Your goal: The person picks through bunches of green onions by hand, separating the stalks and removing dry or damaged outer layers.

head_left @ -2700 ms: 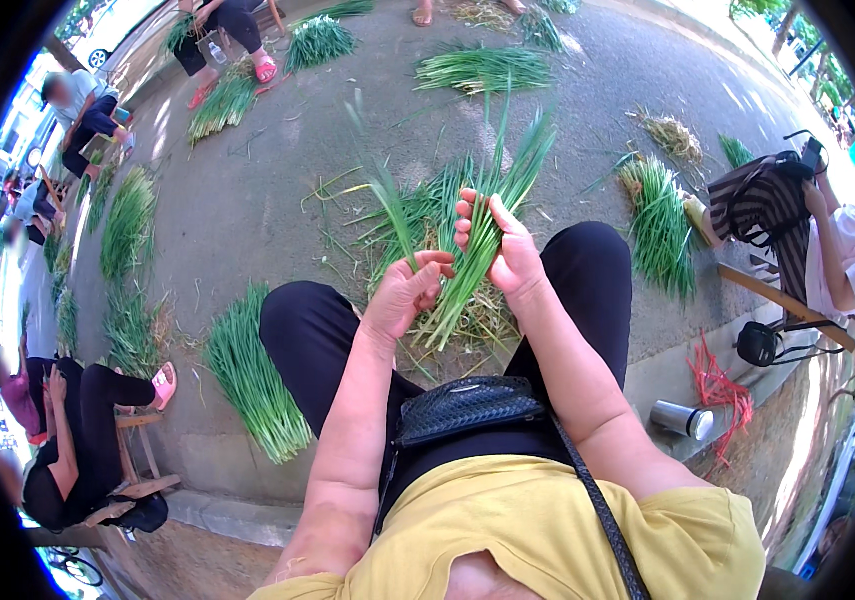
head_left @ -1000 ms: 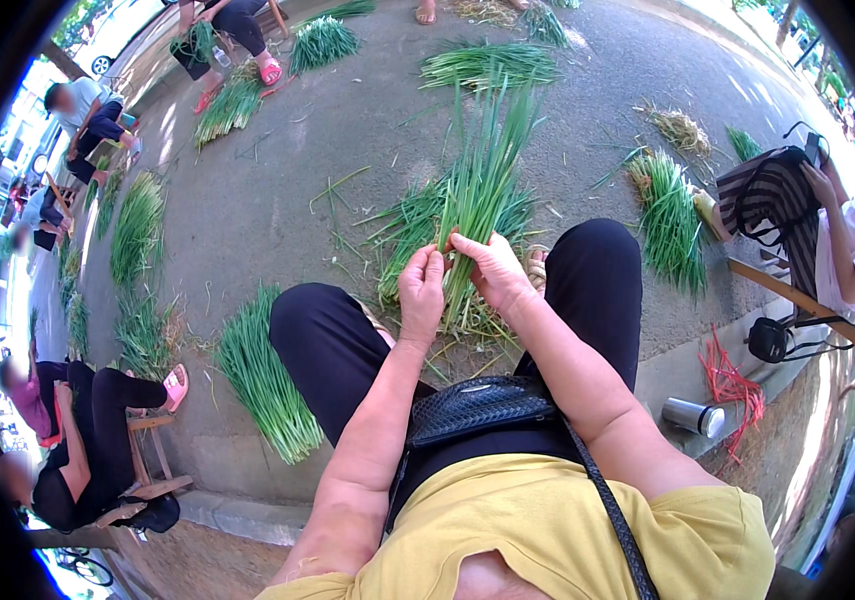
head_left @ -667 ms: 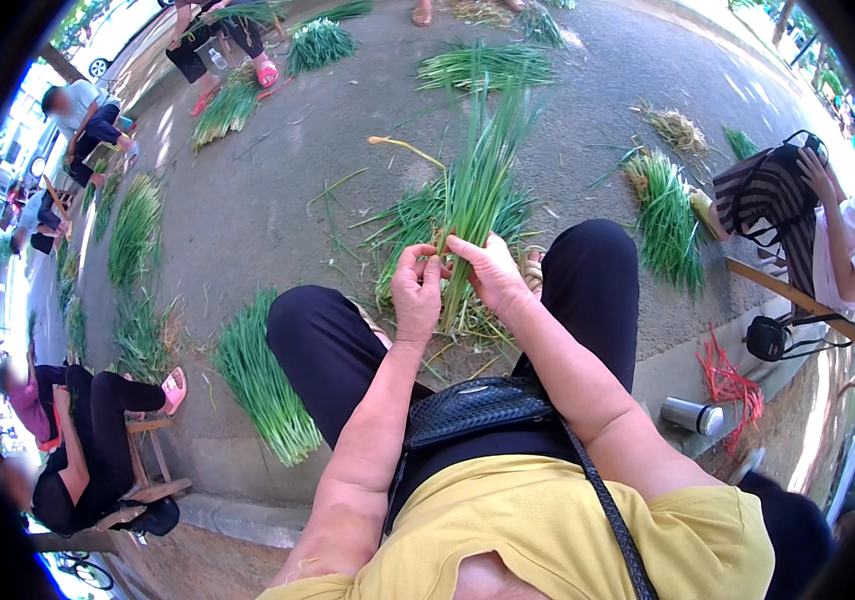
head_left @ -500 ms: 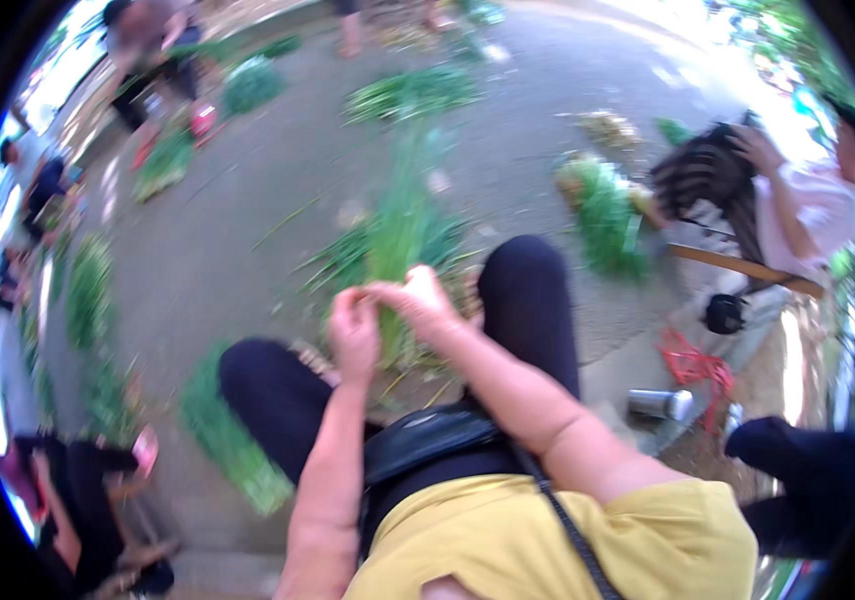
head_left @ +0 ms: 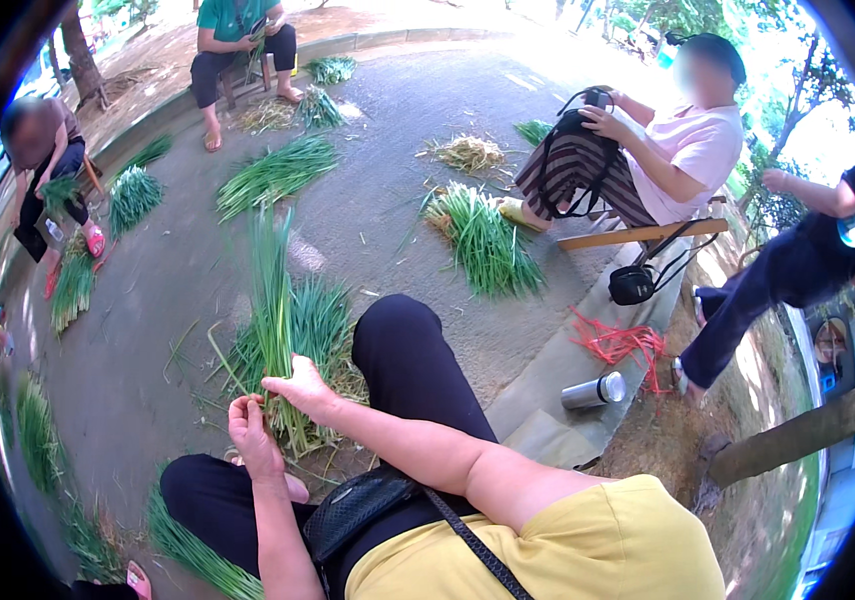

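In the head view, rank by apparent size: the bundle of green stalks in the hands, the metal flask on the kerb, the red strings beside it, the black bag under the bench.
1. bundle of green stalks, clearly largest.
2. red strings.
3. black bag and metal flask look about alike; I would not rank them.

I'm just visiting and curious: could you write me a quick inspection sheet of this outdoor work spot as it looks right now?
Surface: grey paved ground, strewn with loose leaves.
Job's things: upright bunch of long green stalks; green pile beside it.
Clutter: silver metal flask, red plastic strings, black bag.
Hands: right hand grips the bunch low; left hand pinches at its base.
Cables: nothing seen.
Surroundings: seated people along the kerb; more green bundles laid on the ground; trees behind.
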`<state>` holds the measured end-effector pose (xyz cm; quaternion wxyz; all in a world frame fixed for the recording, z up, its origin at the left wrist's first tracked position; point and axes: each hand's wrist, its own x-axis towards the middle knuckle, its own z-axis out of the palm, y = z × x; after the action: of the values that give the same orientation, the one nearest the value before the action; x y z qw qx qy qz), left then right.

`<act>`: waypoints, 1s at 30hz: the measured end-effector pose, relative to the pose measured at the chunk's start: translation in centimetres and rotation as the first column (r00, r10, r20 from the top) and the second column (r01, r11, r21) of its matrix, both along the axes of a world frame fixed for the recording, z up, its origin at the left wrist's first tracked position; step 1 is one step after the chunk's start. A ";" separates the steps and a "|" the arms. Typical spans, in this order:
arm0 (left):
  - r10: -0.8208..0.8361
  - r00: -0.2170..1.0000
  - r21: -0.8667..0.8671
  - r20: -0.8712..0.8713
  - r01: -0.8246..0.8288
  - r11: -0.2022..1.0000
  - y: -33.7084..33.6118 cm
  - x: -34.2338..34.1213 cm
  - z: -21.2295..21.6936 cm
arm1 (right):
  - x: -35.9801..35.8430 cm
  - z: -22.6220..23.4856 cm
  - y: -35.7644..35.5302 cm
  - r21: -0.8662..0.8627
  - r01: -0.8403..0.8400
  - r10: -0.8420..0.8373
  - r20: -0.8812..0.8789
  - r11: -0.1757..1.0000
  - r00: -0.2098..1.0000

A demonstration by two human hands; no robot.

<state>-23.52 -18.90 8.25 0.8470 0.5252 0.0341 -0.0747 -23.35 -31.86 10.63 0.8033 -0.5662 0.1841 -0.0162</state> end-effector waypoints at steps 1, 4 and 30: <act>-0.029 1.000 -0.049 -0.006 0.028 0.998 0.2 0.0 0.0 | 0.1 -0.3 -0.1 0.015 -0.004 0.004 0.013 1.000 1.000; -0.077 0.997 -0.079 -0.009 0.076 0.994 0.1 0.0 -0.1 | 0.0 -0.5 -0.3 0.047 0.024 -0.025 0.022 0.999 0.999; -0.054 0.997 -0.183 -0.057 0.043 0.982 4.1 0.6 1.7 | 1.7 1.8 -6.0 0.428 0.244 -0.326 0.130 0.870 0.936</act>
<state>-22.90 -14.75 9.92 0.8879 0.4439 0.0404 -0.1143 -21.65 -37.81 12.46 0.9059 -0.3494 0.1842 -0.1529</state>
